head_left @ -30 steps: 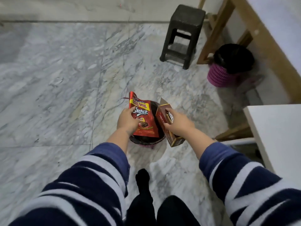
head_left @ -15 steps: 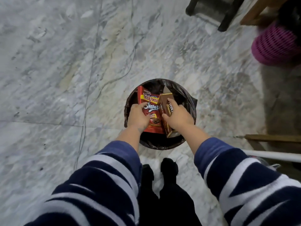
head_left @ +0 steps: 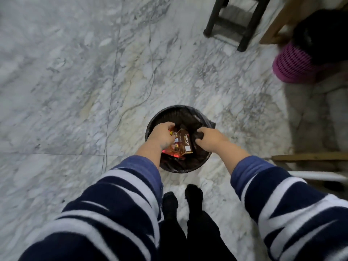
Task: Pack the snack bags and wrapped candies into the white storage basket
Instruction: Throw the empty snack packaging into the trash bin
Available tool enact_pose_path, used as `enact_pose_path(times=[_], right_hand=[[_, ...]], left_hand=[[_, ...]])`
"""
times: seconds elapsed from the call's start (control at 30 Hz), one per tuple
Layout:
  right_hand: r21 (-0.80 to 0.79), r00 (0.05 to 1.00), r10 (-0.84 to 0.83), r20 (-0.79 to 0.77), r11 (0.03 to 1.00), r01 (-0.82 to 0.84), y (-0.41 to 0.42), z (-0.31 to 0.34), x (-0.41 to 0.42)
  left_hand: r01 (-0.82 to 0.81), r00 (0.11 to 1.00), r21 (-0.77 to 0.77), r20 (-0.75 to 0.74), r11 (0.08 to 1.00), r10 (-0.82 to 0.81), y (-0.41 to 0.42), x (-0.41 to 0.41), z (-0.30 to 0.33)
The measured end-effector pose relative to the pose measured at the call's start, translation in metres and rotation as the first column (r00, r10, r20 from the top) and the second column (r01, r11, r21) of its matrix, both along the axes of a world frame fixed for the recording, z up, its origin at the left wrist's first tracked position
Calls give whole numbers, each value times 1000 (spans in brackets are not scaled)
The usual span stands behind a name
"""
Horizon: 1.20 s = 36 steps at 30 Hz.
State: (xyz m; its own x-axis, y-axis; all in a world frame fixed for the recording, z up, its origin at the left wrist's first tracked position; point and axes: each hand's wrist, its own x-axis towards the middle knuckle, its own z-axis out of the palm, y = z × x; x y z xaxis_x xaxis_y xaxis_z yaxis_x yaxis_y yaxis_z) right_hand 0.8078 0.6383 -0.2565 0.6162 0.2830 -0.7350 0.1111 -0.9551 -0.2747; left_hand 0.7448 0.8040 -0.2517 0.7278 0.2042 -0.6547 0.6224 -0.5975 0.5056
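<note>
Two packages, a red snack bag (head_left: 172,147) and a brown carton (head_left: 185,142), sit inside a black-lined round bin (head_left: 180,166) on the marble floor; no white storage basket shows in the head view, so the risk, as I judge it, is that they end up in the wrong container. The left hand (head_left: 161,135) has its fingers curled down onto the bag, while the right hand (head_left: 209,140) pinches the dark liner at the rim, which could slip and bury them. A pink mesh bin (head_left: 293,66) stands well apart, its contents hidden.
</note>
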Motion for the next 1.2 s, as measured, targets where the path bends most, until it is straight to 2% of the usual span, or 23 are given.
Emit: enact_pose_path(times=[0.17, 0.37, 0.47, 0.6, 0.73, 0.87, 1.07, 1.2], right_hand=[[-10, 998, 63, 13, 998, -63, -29, 123, 19], [0, 959, -157, 234, 987, 162, -92, 242, 8], [4, 914, -276, 298, 958, 288, -129, 287, -25], [-13, 838, -419, 349, 892, 452, -189, 331, -89], [-1, 669, -625, 403, 731, 683, -258, 364, -174], [-37, 505, -737, 450, 549, 835, -322, 384, -274], [-50, 291, -831, 474, 304, 951, -382, 411, -437], [-34, 141, -851, 506, 143, 989, -405, 428, -549]], left_hand=[[295, 956, 51, -21, 954, -294, -21, 36, 116], [523, 842, 176, 49, 834, -538, -67, 68, 229], [635, 745, 201, 99, 746, -660, -104, 68, 266], [791, 536, 277, 116, 546, -836, -176, 50, 310], [881, 315, 308, 187, 360, -930, -269, 11, 343], [936, 97, 312, 222, 165, -970, -364, -56, 366], [906, -240, 404, 254, -123, -937, -473, -195, 397], [884, -367, 404, 293, -234, -883, -527, -294, 413]])
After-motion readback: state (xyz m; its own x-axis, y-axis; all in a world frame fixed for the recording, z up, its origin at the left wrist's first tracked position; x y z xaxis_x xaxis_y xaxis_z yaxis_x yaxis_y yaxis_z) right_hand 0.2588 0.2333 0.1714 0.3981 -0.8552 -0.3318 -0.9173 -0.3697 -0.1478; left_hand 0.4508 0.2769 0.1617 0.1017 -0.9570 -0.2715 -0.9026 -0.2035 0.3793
